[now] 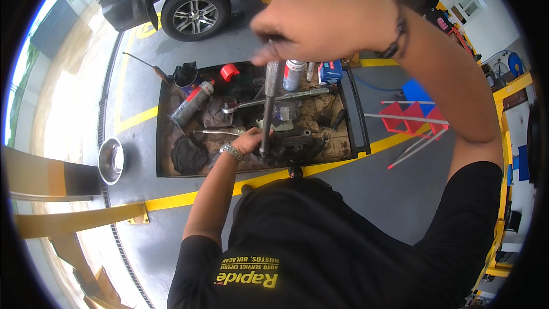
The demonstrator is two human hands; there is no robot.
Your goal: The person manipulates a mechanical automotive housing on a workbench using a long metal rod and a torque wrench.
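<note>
My right hand (329, 23) is raised high, closed around the upper end of a long wrench (269, 103) with a knurled steel handle. The wrench stands nearly upright, its lower end down at a dark, greasy metal car part (294, 147) at the near side of a wood-floored tray (337, 146). Low beside the wrench, my left hand (249, 141) has its fingers curled in next to the dark part; what they grip is hidden. A ratchet wrench (274, 100) lies across the tray behind. Near my left hand lies a slim metal tool (220, 132).
A spray can (193, 103), another can (293, 74), a red cap (229, 72), a blue box (330, 72) and dark rags (189, 155) crowd the tray. Left stands a metal bowl (111, 161); right, a red rack (409, 117). A parked car (194, 14) is beyond.
</note>
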